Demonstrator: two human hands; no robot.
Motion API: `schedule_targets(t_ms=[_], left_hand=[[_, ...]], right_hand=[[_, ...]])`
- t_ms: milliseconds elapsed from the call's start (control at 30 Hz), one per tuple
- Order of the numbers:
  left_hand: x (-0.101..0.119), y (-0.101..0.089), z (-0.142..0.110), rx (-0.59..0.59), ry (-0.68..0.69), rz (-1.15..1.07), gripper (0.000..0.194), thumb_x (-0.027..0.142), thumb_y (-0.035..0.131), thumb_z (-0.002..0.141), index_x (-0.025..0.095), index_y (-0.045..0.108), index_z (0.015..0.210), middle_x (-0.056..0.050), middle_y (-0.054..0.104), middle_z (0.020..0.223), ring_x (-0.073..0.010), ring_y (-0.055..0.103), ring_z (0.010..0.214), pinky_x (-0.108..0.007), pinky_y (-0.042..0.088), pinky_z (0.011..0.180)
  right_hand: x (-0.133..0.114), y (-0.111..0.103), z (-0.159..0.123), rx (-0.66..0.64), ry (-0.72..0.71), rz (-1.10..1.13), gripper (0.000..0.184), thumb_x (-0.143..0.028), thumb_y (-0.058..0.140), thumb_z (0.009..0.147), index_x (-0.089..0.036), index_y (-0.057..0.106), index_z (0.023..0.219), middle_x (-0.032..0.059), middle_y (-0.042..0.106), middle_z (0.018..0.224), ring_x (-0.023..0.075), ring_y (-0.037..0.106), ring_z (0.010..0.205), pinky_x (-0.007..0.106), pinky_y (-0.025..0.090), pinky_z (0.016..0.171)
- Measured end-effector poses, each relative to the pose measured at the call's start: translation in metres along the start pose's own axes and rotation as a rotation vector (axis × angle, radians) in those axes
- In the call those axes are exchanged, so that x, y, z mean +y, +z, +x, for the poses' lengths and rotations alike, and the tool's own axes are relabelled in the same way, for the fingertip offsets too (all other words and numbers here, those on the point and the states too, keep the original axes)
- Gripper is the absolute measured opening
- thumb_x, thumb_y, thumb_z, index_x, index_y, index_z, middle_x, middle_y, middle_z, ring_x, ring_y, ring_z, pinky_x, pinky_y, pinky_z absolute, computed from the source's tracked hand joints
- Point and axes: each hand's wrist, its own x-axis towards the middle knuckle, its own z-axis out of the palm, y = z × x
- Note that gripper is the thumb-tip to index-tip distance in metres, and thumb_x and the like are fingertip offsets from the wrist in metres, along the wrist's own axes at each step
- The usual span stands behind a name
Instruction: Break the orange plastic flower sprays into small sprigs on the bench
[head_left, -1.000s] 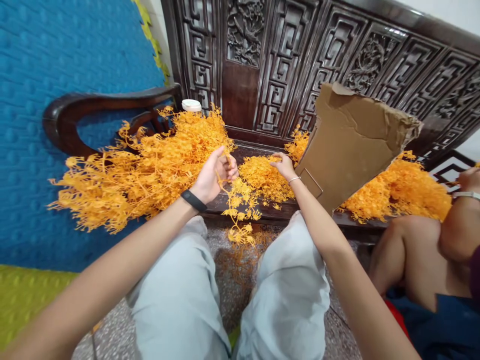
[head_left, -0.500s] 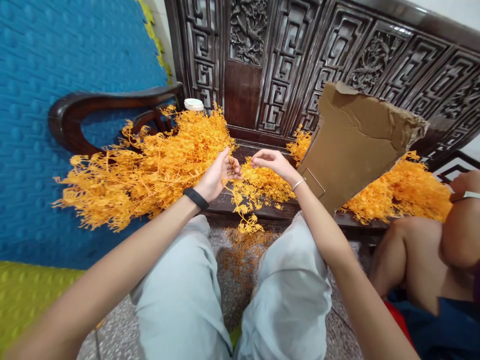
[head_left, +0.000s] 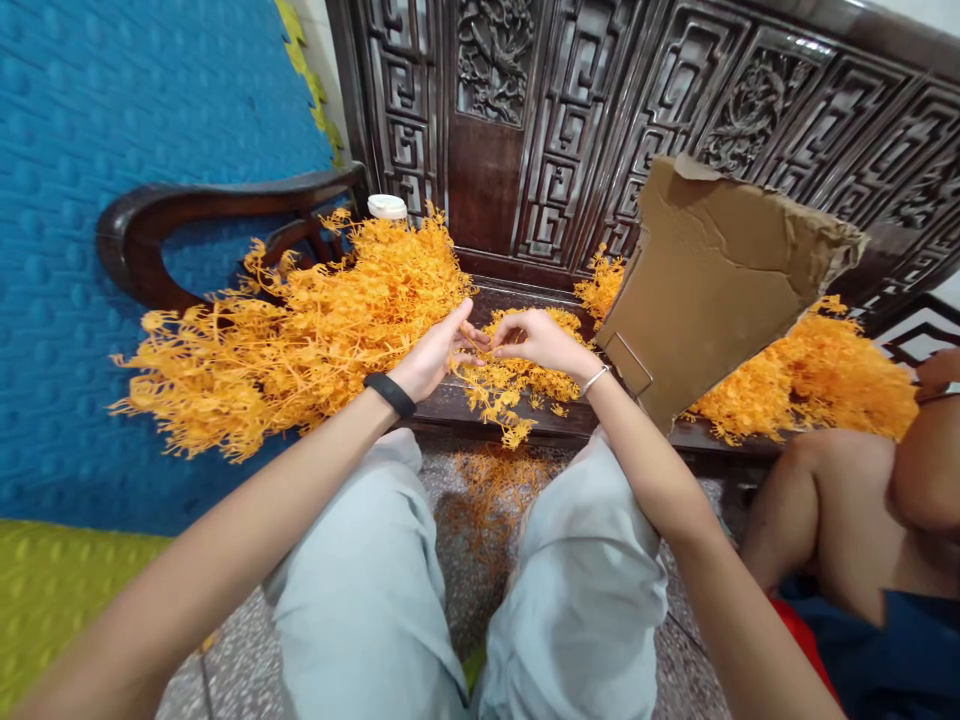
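Note:
My left hand (head_left: 444,348), with a black band at the wrist, is curled around the stem of an orange plastic flower sprig (head_left: 498,402). My right hand (head_left: 536,342), wearing a thin bangle, has its thumb and forefinger pinched together close to the left fingertips, at the stem. The sprig hangs down over the bench's front edge. Behind it lies a small heap of orange pieces (head_left: 559,375). A large pile of orange plastic sprigs (head_left: 322,320) spreads out left of my left hand.
A dark carved wooden bench (head_left: 484,190) stands in front, its curved armrest (head_left: 142,230) at left. A torn cardboard piece (head_left: 697,290) leans between orange piles (head_left: 832,370). A white lid (head_left: 387,207) sits behind. Orange scraps (head_left: 491,500) litter the floor. Another person's knee (head_left: 840,490) is at right.
My right hand has moved down and left to meet the left fingers at the stem. The hanging sprig has swung slightly up and right.

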Motion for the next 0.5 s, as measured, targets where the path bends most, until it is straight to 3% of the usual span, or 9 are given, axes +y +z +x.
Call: schedule_targets(t_ms=[133,300,333,400,467,500], left_hand=[[-0.003,0.001,-0.002,-0.039,0.070,0.138,0.036,0.045,0.071,0.060,0.016,0.051,0.067,-0.004,0.060,0.081,-0.0183,0.057,0.087,-0.030,0.046,0.067],[-0.009,-0.004,0.003,-0.047,0.152,0.213,0.037,0.024,0.075,0.051,0.018,0.042,0.064,0.001,0.062,0.072,-0.0134,0.057,0.071,-0.028,0.040,0.065],[-0.009,-0.004,0.003,-0.049,0.162,0.213,0.037,0.022,0.075,0.051,0.018,0.041,0.064,0.001,0.062,0.070,-0.0132,0.057,0.070,-0.029,0.040,0.067],[-0.008,-0.002,0.003,-0.060,0.180,0.216,0.037,0.020,0.074,0.050,0.018,0.040,0.063,0.002,0.061,0.067,-0.0128,0.057,0.070,-0.030,0.040,0.071],[-0.005,0.000,0.001,-0.065,0.188,0.225,0.035,0.019,0.073,0.050,0.018,0.040,0.063,0.002,0.060,0.067,-0.0121,0.056,0.069,-0.029,0.040,0.071],[-0.004,0.001,0.000,-0.065,0.189,0.230,0.035,0.019,0.072,0.051,0.018,0.040,0.063,0.003,0.059,0.067,-0.0118,0.056,0.068,-0.029,0.040,0.071]], right_hand=[[0.003,0.001,0.001,0.099,-0.056,0.090,0.006,-0.017,0.058,0.075,-0.012,0.057,0.077,0.0016,0.062,0.073,0.0100,0.055,0.066,0.025,0.043,0.065],[-0.022,-0.008,-0.009,0.099,-0.093,-0.020,0.007,-0.020,0.059,0.077,-0.014,0.058,0.080,0.0023,0.064,0.078,0.0111,0.057,0.070,0.025,0.044,0.067],[-0.033,-0.012,-0.018,0.148,-0.102,-0.072,0.006,-0.020,0.058,0.078,-0.014,0.059,0.080,0.0029,0.064,0.081,0.0116,0.058,0.073,0.025,0.044,0.070],[-0.053,-0.016,-0.046,0.371,-0.087,-0.170,0.008,-0.020,0.051,0.083,-0.016,0.058,0.084,0.0037,0.064,0.088,0.0120,0.059,0.079,0.026,0.045,0.075],[-0.067,-0.013,-0.088,0.580,0.012,-0.282,0.014,-0.021,0.044,0.088,-0.017,0.058,0.088,0.0043,0.064,0.088,0.0127,0.059,0.082,0.027,0.045,0.077],[-0.069,-0.007,-0.112,0.606,0.088,-0.348,0.014,-0.022,0.045,0.088,-0.017,0.058,0.089,0.0049,0.064,0.088,0.0133,0.059,0.080,0.027,0.046,0.076]])
